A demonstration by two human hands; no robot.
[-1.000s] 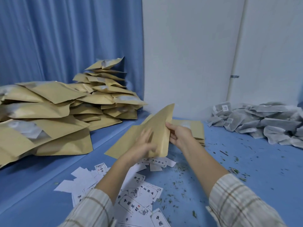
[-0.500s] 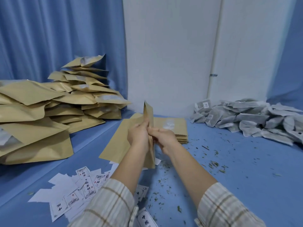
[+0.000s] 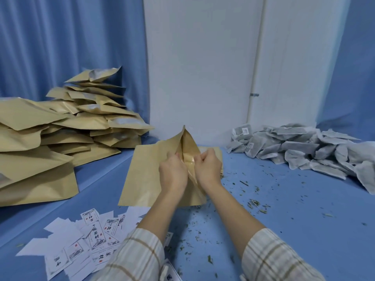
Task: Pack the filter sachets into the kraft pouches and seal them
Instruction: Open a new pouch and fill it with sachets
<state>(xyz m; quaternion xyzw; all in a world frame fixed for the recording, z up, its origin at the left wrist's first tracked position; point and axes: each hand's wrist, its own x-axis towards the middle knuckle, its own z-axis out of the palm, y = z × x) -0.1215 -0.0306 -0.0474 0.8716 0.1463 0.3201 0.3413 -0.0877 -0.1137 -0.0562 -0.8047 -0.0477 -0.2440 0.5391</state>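
I hold an empty kraft pouch (image 3: 187, 141) upright in front of me, its mouth pulled apart. My left hand (image 3: 172, 172) pinches the left lip and my right hand (image 3: 208, 169) pinches the right lip. A flat kraft pouch (image 3: 142, 175) lies on the blue table (image 3: 294, 209) under my hands, next to a low stack of empty pouches (image 3: 217, 153). Grey filter sachets (image 3: 300, 147) are heaped at the right by the wall.
A big pile of filled kraft pouches (image 3: 67, 126) covers the left side against the blue curtain. White printed label cards (image 3: 87, 240) lie scattered at the front left. Loose herb crumbs (image 3: 251, 201) dot the table. A white wall stands behind.
The pouch was held edge-on with its sides together; now both hands have drawn its lips apart and its mouth gapes. The view has swung slightly left.
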